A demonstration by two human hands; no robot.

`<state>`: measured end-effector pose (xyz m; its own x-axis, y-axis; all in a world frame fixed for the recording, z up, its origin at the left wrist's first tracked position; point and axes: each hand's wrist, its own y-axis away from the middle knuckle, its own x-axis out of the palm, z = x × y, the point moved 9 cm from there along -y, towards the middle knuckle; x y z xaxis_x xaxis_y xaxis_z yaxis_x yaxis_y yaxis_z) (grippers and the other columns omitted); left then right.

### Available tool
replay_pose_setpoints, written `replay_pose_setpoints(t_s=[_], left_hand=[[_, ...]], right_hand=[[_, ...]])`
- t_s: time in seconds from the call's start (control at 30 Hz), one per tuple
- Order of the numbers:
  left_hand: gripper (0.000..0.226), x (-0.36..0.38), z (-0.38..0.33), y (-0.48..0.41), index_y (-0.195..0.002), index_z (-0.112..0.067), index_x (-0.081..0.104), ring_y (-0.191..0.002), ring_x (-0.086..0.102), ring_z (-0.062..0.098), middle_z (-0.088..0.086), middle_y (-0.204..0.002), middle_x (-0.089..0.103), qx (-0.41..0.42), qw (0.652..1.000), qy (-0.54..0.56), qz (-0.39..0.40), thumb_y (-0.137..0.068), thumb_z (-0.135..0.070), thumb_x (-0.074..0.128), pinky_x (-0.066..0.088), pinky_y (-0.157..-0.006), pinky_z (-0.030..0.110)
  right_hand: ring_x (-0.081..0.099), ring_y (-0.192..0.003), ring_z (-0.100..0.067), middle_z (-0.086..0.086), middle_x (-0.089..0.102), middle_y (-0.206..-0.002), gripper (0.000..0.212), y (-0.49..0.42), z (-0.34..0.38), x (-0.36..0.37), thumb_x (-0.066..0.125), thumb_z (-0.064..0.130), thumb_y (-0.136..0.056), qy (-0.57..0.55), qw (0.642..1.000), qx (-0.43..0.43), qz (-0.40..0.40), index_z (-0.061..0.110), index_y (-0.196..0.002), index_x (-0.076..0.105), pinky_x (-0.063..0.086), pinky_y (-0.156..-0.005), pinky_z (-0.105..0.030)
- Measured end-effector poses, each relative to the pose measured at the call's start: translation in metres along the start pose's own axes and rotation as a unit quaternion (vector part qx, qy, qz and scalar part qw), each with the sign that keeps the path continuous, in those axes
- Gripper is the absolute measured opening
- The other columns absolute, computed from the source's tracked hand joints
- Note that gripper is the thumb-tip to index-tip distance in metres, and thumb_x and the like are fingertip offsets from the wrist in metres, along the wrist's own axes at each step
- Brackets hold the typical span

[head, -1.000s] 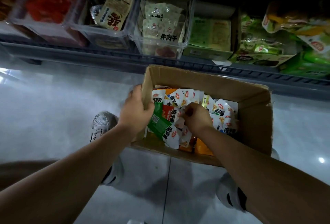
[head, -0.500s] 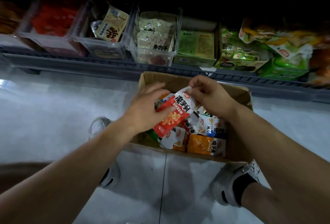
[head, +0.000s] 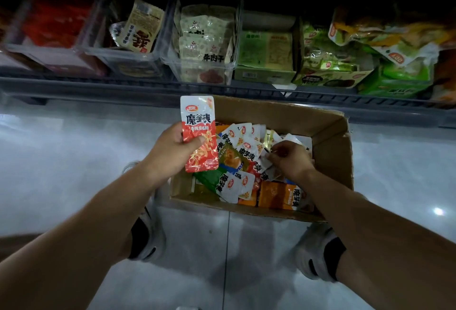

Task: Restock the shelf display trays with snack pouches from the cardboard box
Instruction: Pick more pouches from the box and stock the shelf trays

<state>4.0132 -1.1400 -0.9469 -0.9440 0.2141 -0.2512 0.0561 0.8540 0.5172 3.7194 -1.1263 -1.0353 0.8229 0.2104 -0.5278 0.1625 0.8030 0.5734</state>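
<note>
An open cardboard box (head: 330, 146) sits on the floor between my feet, holding several snack pouches (head: 237, 146) in red, orange, green and white. My left hand (head: 170, 149) grips a red and white pouch (head: 198, 122) upright over the box's left edge, thumb across its front. My right hand (head: 288, 159) is down inside the box with its fingers curled, pinching the pouches in the middle. Above, clear shelf display trays (head: 138, 56) hold beige pouches (head: 204, 33).
The dark shelf rail (head: 123, 87) runs across above the box. Green display cartons (head: 266, 72) and green and yellow bags (head: 394, 38) fill the shelf's right side; a tray of red packs (head: 54, 20) is at left. My grey shoes (head: 148, 235) stand on the glossy tiled floor (head: 61, 156).
My right hand passed the red pouch to my left hand and dropped back into the box. My left hand now holds that pouch upright by itself.
</note>
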Motion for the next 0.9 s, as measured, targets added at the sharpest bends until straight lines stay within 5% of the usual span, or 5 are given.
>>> replay_pose_setpoints(t_s=[0.13,0.33,0.67,0.8,0.9], left_hand=[[0.033,0.003,0.002,-0.001,-0.132,-0.023,0.061,-0.106,0.072,0.014,-0.005,-0.118,0.074,-0.009,1.000,-0.017,0.005,-0.099,-0.025,0.066,0.057,-0.089,0.033],[0.033,-0.001,0.006,-0.003,-0.131,-0.022,0.063,-0.107,0.073,0.018,-0.002,-0.119,0.075,-0.019,1.000,0.000,0.014,-0.098,-0.024,0.066,0.057,-0.097,0.043],[0.038,0.006,0.000,-0.002,-0.141,-0.025,0.053,-0.115,0.068,0.023,0.000,-0.126,0.070,-0.036,0.998,0.059,0.008,-0.104,-0.027,0.058,0.052,-0.104,0.048],[0.065,0.023,-0.011,0.011,-0.142,-0.033,0.051,-0.116,0.070,0.021,-0.003,-0.126,0.072,-0.026,0.991,0.116,0.062,-0.086,-0.057,0.071,0.051,-0.105,0.049],[0.061,0.044,-0.015,0.020,-0.136,-0.032,0.057,-0.119,0.069,0.022,-0.001,-0.127,0.073,-0.011,0.985,0.118,0.125,-0.082,-0.052,0.079,0.049,-0.106,0.052]], right_hand=[[0.067,-0.091,-0.018,0.002,0.065,-0.105,0.050,-0.010,0.012,0.016,0.080,0.053,-0.077,0.020,0.999,-0.027,-0.002,0.022,-0.115,0.067,0.059,-0.068,-0.034],[0.066,-0.088,-0.019,0.004,0.066,-0.087,0.017,-0.026,0.022,0.025,0.074,0.031,-0.089,0.029,0.998,-0.038,-0.030,0.020,-0.084,0.063,0.043,-0.064,-0.025],[0.064,-0.077,-0.009,0.007,0.065,-0.089,0.007,0.035,0.107,-0.063,0.050,0.025,-0.104,-0.065,0.964,-0.207,-0.156,0.019,-0.101,0.048,0.055,-0.067,-0.035],[0.065,-0.071,-0.023,-0.014,0.066,-0.085,0.012,0.052,0.146,-0.066,0.056,0.024,-0.101,-0.154,0.964,-0.208,-0.061,0.016,-0.095,0.050,0.056,-0.061,-0.043],[0.070,-0.072,-0.028,-0.025,0.065,-0.087,0.013,0.060,0.164,-0.038,0.059,0.020,-0.101,-0.199,0.959,-0.198,0.050,0.013,-0.094,0.051,0.059,-0.058,-0.037]])
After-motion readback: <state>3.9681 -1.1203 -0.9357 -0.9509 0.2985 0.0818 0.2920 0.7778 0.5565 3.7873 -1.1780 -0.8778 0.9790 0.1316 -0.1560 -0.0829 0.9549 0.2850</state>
